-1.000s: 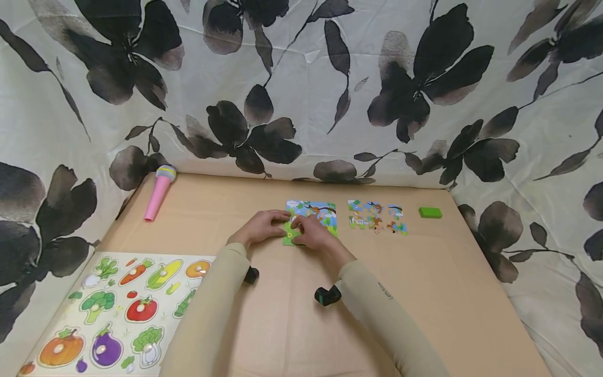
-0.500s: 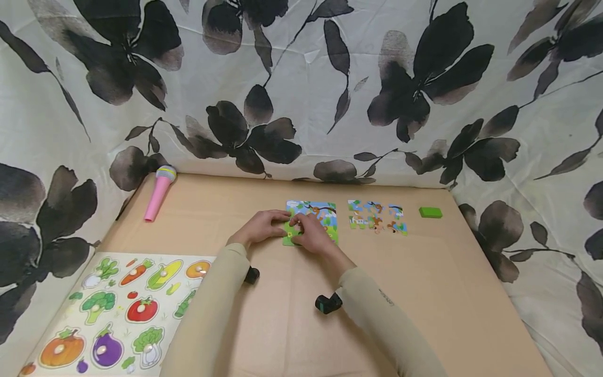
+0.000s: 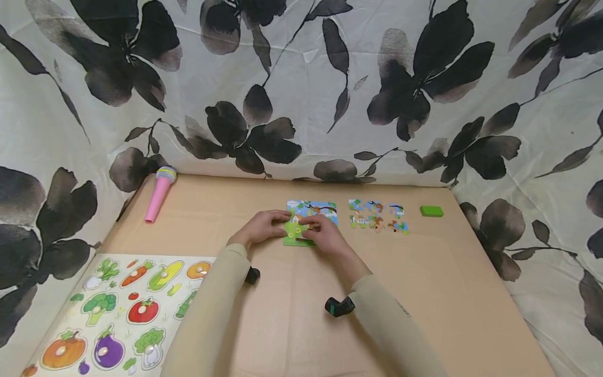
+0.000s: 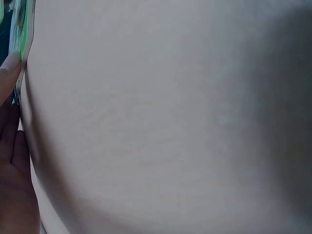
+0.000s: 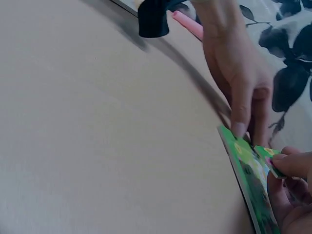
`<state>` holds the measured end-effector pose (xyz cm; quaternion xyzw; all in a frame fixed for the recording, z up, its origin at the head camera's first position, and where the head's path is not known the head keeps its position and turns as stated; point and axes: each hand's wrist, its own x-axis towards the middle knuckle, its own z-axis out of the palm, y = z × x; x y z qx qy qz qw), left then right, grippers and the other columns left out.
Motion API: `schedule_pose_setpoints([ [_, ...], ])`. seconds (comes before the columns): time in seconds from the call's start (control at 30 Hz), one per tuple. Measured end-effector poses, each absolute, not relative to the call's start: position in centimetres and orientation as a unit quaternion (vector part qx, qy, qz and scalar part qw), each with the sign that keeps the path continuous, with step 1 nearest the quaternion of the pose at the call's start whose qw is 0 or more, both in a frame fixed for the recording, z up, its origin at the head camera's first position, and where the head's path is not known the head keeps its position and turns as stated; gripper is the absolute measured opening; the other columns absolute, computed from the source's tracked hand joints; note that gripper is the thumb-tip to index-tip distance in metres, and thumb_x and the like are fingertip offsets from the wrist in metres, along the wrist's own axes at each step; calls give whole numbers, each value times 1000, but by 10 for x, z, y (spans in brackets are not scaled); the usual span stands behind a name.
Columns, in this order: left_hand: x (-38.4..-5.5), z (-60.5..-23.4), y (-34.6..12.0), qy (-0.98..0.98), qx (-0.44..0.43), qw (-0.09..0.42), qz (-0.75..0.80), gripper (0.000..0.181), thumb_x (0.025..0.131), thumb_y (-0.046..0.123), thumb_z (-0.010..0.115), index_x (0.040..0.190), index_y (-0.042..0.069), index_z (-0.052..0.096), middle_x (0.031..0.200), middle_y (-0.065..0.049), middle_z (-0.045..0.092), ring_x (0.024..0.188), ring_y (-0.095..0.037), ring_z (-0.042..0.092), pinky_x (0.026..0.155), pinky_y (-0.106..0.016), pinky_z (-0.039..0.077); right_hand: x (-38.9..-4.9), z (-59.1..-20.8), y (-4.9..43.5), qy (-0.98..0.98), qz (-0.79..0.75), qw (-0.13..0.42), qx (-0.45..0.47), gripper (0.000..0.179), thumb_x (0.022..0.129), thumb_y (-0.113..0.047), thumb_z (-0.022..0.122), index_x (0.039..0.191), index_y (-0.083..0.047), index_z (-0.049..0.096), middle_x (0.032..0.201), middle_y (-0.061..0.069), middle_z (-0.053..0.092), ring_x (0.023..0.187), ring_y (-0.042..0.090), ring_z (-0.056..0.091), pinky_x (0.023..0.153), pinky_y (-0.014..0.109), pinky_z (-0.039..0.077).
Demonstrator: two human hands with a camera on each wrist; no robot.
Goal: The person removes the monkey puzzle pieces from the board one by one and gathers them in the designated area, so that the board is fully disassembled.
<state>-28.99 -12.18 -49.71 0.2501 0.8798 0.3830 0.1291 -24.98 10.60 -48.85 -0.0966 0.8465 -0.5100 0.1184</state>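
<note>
A small picture puzzle board (image 3: pixel 301 205), with blue sky, green grass and a monkey on a branch, lies on the table ahead. My left hand (image 3: pixel 258 229) rests at its left edge, thumb and fingertips touching it; the left wrist view catches the thumb (image 4: pixel 10 62) against the board's side. Over the board's lower half is my right hand (image 3: pixel 326 234), pinching a small green puzzle piece (image 5: pixel 266 154) between thumb and fingers, clearest in the right wrist view. My right fingers hide part of the picture.
Several loose puzzle pieces (image 3: pixel 377 216) lie right of the board, with a green block (image 3: pixel 431 211) beyond them. A pink toy microphone (image 3: pixel 159 198) is at the back left. A vegetable peg board (image 3: pixel 120 283) occupies the front left, partly under my left sleeve.
My right hand has shifted a little to the right over the board, uncovering more of its left part. The left hand stays in place.
</note>
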Motion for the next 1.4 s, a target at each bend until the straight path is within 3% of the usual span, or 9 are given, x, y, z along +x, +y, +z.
schedule_pose_setpoints([
  [0.13,-288,-496,-122,880,239,134,388,46,86,16,76,128,3,64,143,-5,53,139,-26,39,116,-40,28,-245,-486,129,846,-515,116,-74,28,94,-13,67,122,-17,69,132,5,54,109,23,60,86,35,51],
  [0.3,-287,-496,-122,880,233,138,390,47,86,16,76,129,3,64,144,-5,53,140,-25,38,117,-40,26,-237,-485,163,836,-533,120,-52,31,96,-11,63,126,-15,66,137,8,50,103,22,65,72,30,49],
  [0.53,-290,-495,-119,882,236,139,384,47,87,18,75,130,5,63,144,-4,52,140,-25,37,117,-40,27,-227,-487,210,844,-523,117,-26,33,97,-13,61,130,-11,62,140,15,50,106,24,64,76,32,52],
  [0.83,-287,-494,-118,881,231,141,388,46,86,15,75,129,4,64,144,-4,52,140,-26,37,117,-41,27,-221,-490,244,869,-486,88,-11,32,92,-15,68,122,-4,64,114,16,60,94,23,62,68,28,51],
  [0.93,-287,-496,-119,881,233,138,389,45,86,14,75,129,4,64,144,-4,52,140,-26,37,117,-41,27,-221,-489,249,871,-483,88,-14,32,91,-15,70,120,-2,65,112,15,61,96,23,62,71,30,52],
  [1.13,-288,-499,-119,880,233,139,390,45,87,15,75,129,5,64,145,-4,52,140,-26,37,117,-41,27,-223,-491,252,880,-465,96,-23,30,90,-13,71,118,-5,67,99,11,58,83,22,58,60,29,49],
  [1.4,-287,-496,-120,882,237,138,383,46,87,16,74,130,5,63,145,-4,51,140,-26,37,117,-42,27,-229,-497,249,897,-433,75,-41,32,90,-15,71,120,-3,67,113,14,64,96,25,61,75,30,51],
])
